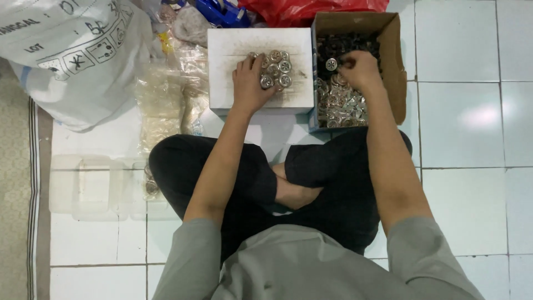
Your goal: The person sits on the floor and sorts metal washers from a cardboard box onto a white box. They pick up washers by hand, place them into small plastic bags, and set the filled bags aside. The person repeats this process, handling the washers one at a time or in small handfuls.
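I sit cross-legged on a white tiled floor. My left hand (250,80) rests palm down on a white box (236,44), its fingers against a small cluster of round silver metal discs (276,69) laid flat on the box top. My right hand (360,69) reaches into a brown cardboard box (397,61) to the right, fingers pinched on one silver disc (331,64). That box holds a heap of silver discs (340,105) at its near end and dark pieces (344,44) at its far end.
A large white printed sack (72,55) lies at the far left. Clear plastic bags (166,100) sit beside the white box. A clear plastic tray (94,186) lies left of my knee. A blue tape dispenser (222,11) and red plastic (311,8) lie beyond the boxes.
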